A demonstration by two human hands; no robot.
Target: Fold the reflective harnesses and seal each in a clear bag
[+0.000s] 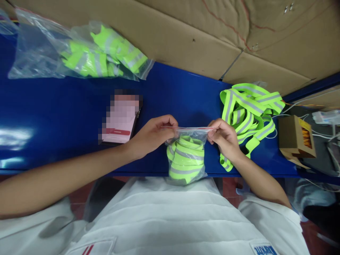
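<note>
- A small clear zip bag (187, 156) is held up by its top edge at the near edge of the blue counter (53, 117), about midway along it; its lower part hangs past that edge, in front of a white garment (164, 216).
- A rolled neon-yellow strap (186, 159) with grey reflective stripes is seen inside the bag.
- The left corner of the bag's sealing strip is pinched by the left hand (154, 132), thumb and fingertips pressed together on it.
- The right corner of the strip is pinched in the same way by the right hand (224, 136), with the remaining fingers curled in.
- Whether the strip is sealed cannot be told.
- A loose heap of the same straps (249, 113) is spread on the counter just beside the right hand, towards the right end.
- A small brown cardboard box (296, 136) is set past the right end of the counter, near that heap.
- A flat blurred item (120, 118) is laid on the counter just beside the left hand.
- A large clear plastic bag (79, 53) filled with more straps is placed at the far left corner.
- Cardboard sheets (186, 35) are stood along the far edge.
</note>
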